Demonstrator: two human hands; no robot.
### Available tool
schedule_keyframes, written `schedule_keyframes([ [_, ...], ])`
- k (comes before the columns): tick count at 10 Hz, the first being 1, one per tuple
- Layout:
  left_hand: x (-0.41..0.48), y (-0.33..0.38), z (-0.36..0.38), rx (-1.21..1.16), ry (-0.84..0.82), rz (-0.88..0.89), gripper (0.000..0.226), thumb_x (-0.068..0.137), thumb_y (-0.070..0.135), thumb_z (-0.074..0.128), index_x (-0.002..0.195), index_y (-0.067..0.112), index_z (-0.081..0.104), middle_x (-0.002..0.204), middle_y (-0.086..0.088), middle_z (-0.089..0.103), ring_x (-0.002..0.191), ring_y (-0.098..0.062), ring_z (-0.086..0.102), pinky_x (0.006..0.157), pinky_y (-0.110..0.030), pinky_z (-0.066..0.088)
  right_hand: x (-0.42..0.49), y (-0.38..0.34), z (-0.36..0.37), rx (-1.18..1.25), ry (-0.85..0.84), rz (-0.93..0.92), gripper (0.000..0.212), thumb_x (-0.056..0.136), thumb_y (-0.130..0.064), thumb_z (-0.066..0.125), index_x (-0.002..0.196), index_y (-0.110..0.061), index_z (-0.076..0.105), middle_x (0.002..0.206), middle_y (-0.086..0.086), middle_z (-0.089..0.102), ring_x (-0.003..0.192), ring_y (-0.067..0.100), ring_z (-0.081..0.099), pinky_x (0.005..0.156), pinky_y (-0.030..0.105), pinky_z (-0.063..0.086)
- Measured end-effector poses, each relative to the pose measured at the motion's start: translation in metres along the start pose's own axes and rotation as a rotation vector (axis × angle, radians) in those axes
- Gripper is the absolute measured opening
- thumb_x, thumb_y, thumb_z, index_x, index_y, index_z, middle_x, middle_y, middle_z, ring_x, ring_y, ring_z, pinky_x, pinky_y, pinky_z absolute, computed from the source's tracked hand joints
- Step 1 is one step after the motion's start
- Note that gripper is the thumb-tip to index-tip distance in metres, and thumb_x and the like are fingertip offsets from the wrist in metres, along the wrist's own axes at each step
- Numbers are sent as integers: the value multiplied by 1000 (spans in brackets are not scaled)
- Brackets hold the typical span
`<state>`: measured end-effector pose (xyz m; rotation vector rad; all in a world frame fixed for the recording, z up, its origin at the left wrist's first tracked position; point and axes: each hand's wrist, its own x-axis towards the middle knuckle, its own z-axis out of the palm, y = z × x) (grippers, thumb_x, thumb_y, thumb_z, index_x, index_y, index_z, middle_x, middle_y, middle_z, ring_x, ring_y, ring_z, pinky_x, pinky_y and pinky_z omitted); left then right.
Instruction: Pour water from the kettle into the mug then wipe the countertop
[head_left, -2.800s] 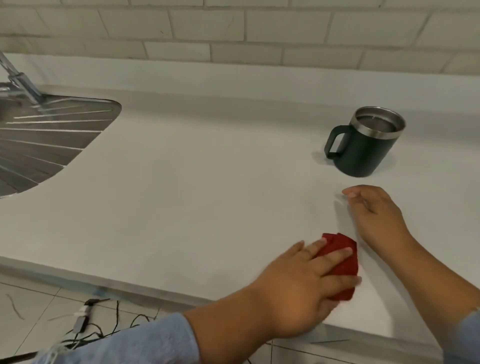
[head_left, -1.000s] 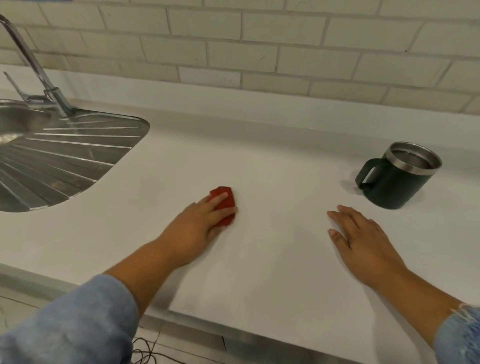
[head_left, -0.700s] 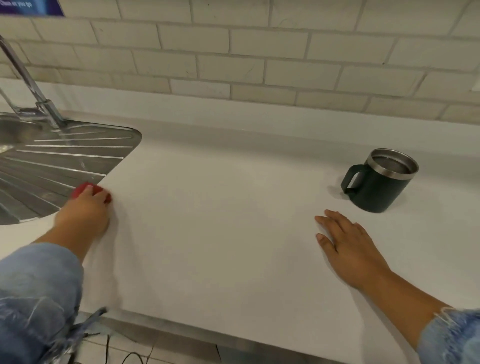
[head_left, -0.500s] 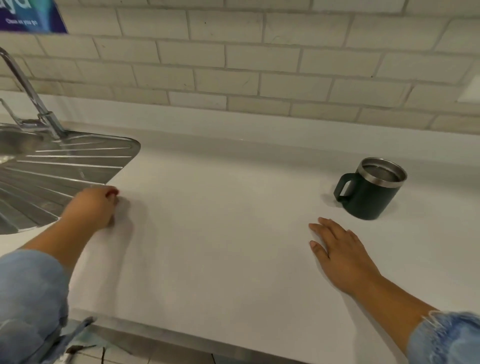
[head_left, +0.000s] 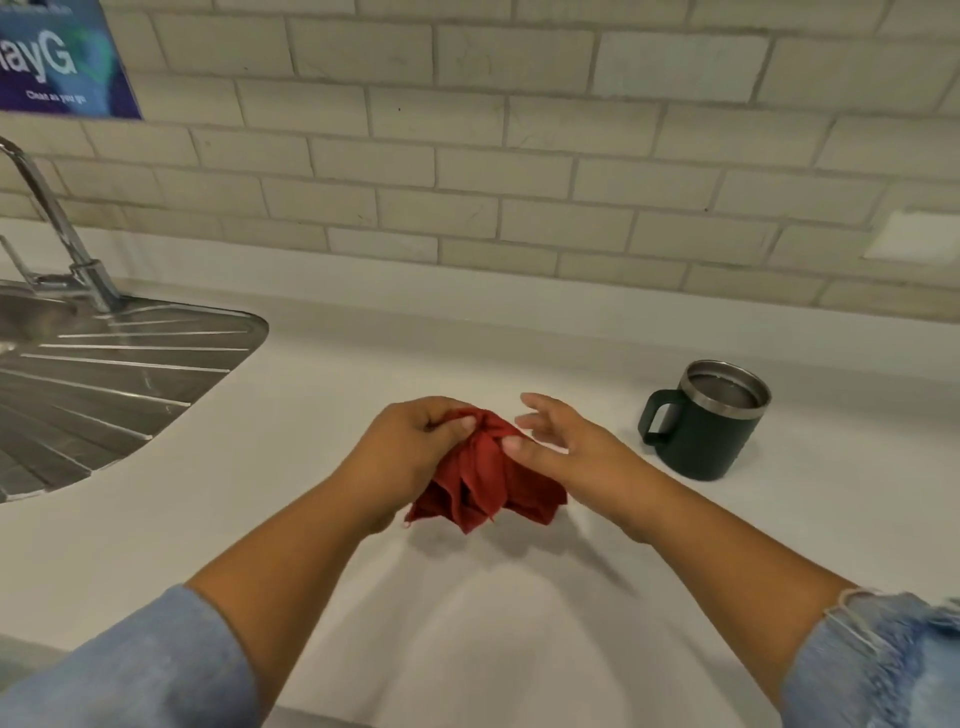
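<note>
Just left of the mug (head_left: 706, 418), above a pale counter (head_left: 311, 415), a person bunches a red cloth (head_left: 485, 480) between both hands. The left hand (head_left: 410, 452) has its fingers curled shut on the cloth's gathered top, lifting it so the loose folds hang down towards the counter; whether the lowest corners touch the surface cannot be told. The right hand (head_left: 563, 444) meets the cloth from the mug side, thumb and forefinger pinching a fold while the other fingers stay spread and apart. Pale blue sleeves cover both forearms nearer the viewer.

The mug, dark green with a steel rim, stands upright on the counter, its handle turned towards the hands, just beside them but not touching. Its inside shows only grey metal, and whether water lies in it cannot be made out. No kettle appears anywhere in view. Far to the mug's left, a ribbed steel draining board (head_left: 114, 384) and a tap (head_left: 57, 218) mark the sink; behind the mug runs a wall of cream brick tiles.

Judging by the missing kettle and the cloth in hand, the pouring looks finished and the wiping is either under way or nearly over. The counter around the mug shows no puddle or streak. With the cloth raised off the surface and being gathered, the person seems to be refolding it for another pass or bundling it up to put away.
</note>
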<state>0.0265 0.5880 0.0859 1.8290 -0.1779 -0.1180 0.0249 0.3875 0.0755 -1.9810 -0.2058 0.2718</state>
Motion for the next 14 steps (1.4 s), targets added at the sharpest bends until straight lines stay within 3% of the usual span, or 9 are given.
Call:
schedule_keyframes([
  [2,12,-15,8,-118,179,-62,17,88,34,58,94,21,67,97,0,72,90,-15,68,73,-28,53,24,-10,-13,-67,-40,-5,22,75,-39,74,87,-21,68,90,9,73,82,25,71,77,39,59],
  [4,19,-34,-14,-49,177,-195,14,90,29,54,95,24,67,96,5,72,90,-14,68,74,-27,49,89,-19,-47,-105,50,128,8,90,-29,58,89,-22,62,95,7,70,82,22,68,67,29,54],
  [6,36,-45,-27,4,155,-219,14,91,25,55,92,23,68,93,3,73,80,-9,69,69,-22,48,163,-25,-58,-56,99,288,25,77,-2,51,97,-13,60,104,17,65,95,34,65,86,47,55],
  [7,48,-50,-36,42,164,-222,15,92,22,52,92,24,68,93,4,73,80,-7,69,70,-22,48,197,-28,-62,-45,112,276,28,72,3,50,90,-17,61,104,15,64,96,33,64,85,45,55],
  [9,72,-60,-42,98,172,-228,21,91,19,49,89,29,67,90,6,73,77,-6,69,72,-26,50,256,-9,-77,176,245,192,35,84,-2,53,109,-27,55,116,7,60,95,25,63,72,37,56],
  [11,89,-72,-38,131,177,-220,23,91,16,49,88,31,66,88,6,72,77,-6,67,70,-20,46,277,43,-80,-595,381,210,53,90,-5,50,138,-22,38,143,9,40,124,32,44,98,35,42],
  [12,94,-76,-36,139,156,-208,23,91,13,50,88,30,66,87,5,71,78,-8,66,74,-20,46,277,61,-70,-845,108,170,55,96,-21,45,148,-19,25,155,7,22,138,29,27,113,37,26],
  [13,96,-76,-35,144,143,-204,23,91,13,50,88,29,66,87,5,71,78,-9,66,73,-18,45,275,71,-63,-981,-115,267,61,99,-34,35,151,-21,5,160,1,-2,146,25,2,118,45,11],
  [14,94,-73,-35,151,151,-192,23,91,13,50,88,29,66,87,5,71,77,-8,67,70,-15,45,271,67,-60,-914,7,240,60,98,-38,34,150,-24,8,160,-2,-2,146,23,0,116,50,14],
])
